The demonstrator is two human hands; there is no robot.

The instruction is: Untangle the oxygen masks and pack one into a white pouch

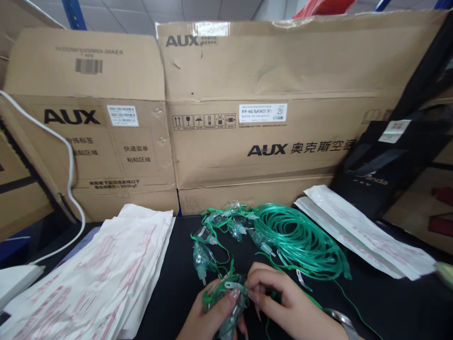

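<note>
At the bottom centre, a clear green mask (231, 321) with green straps is held in my left hand (208, 316), whose thumb presses near a white clip (234, 285) on it. My right hand (279, 295) pinches at the right side of the mask by the clip, where a green strap runs. Its fingers are closed and partly hide what they grip. Behind my hands, several clear green masks (201, 259) with whitish connectors lie on the black table (166, 283). A large coil of green tubing (300, 241) rests beside them, to the right.
A stack of white printed packets (95, 269) lies at the left, beside a white cable (72, 189). More white packets (364, 231) lie at the right, near a black bag (375, 165). Cardboard boxes (219, 165) stand along the back of the table.
</note>
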